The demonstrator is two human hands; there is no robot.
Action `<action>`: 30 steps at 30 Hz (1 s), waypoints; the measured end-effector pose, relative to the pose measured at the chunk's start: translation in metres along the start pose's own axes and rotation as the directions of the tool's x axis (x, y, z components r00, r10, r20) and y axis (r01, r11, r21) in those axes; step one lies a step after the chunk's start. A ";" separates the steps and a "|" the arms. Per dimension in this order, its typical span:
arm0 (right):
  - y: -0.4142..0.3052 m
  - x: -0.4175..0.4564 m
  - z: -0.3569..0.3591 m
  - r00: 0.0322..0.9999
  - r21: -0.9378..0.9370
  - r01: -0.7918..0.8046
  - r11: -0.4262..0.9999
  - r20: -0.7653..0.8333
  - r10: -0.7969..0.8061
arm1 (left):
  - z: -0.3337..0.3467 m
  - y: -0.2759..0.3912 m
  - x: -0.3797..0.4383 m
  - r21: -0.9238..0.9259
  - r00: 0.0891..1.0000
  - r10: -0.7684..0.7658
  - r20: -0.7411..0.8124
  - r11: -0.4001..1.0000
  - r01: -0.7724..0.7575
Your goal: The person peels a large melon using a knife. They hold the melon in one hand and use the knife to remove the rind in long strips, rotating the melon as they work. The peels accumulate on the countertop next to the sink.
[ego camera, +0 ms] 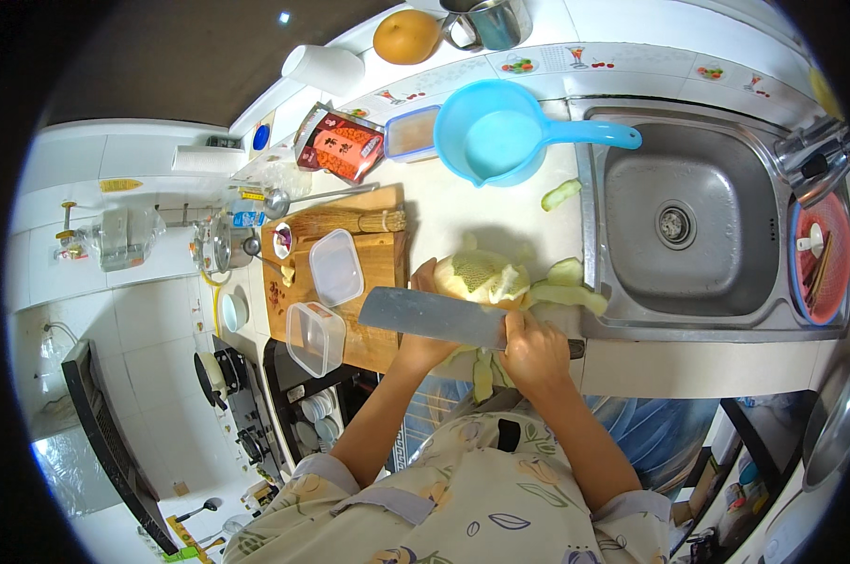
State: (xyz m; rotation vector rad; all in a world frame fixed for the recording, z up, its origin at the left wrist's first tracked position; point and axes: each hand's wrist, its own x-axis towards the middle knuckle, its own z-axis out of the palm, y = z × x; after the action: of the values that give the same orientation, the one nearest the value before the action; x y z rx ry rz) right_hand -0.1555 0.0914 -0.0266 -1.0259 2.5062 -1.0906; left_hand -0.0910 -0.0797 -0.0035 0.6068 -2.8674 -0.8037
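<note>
A partly peeled netted melon (478,277) rests on the counter before me, pale flesh showing around a patch of green rind. My left hand (428,345) is against the melon's left side, partly hidden behind the blade. In my right hand (536,350) is the handle of a cleaver (432,316), its broad blade pointing left across the near side of the melon. Strips of melon peel (569,290) lie to the right, and more peel (483,377) hangs at the counter's front edge. Another piece of peel (561,195) lies farther back.
Left of the melon, a wooden cutting board (383,257) bears a plastic lid (336,267), a clear container (316,340) and a whisk brush (379,221). Behind stand a blue dipper (492,134) and a red food pouch (340,146). A steel sink (686,282) is at the right.
</note>
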 end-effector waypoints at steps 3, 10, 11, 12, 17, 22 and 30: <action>-0.001 0.002 -0.003 0.999 -0.032 0.034 0.999 -0.006 -0.034 | -0.003 0.006 0.002 -0.017 1.000 -0.022 0.009 1.000 0.022; -0.001 0.003 0.003 0.998 -0.171 0.048 0.984 -0.030 -0.053 | -0.003 0.010 0.000 0.001 1.000 -0.020 -0.017 1.000 0.020; -0.001 0.003 0.003 0.998 -0.196 0.052 0.979 -0.023 -0.058 | -0.003 0.008 0.000 0.005 0.999 -0.029 -0.015 1.000 0.029; 0.000 0.003 0.005 0.999 -0.199 0.037 0.979 -0.026 -0.043 | -0.002 0.008 0.001 0.008 0.999 -0.036 -0.012 0.999 0.036; 0.017 -0.003 0.008 0.996 -0.238 -0.044 0.970 -0.080 0.026 | -0.007 0.015 0.003 -0.278 0.994 -0.082 0.077 0.955 0.100; 0.015 -0.009 0.006 0.996 -0.183 -0.088 0.979 -0.026 0.085 | -0.002 0.005 0.002 -0.225 0.997 0.060 0.050 0.973 -0.047; 0.004 -0.003 0.012 0.990 -0.164 -0.142 0.976 -0.037 0.138 | 0.000 0.014 0.001 -0.209 0.992 0.040 0.122 0.978 -0.013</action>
State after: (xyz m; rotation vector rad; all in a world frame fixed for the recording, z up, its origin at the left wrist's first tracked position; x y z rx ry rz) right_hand -0.1495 0.0888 -0.0382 -0.8636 2.6813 -0.8718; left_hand -0.0968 -0.0693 0.0041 0.5078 -2.8407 -1.1589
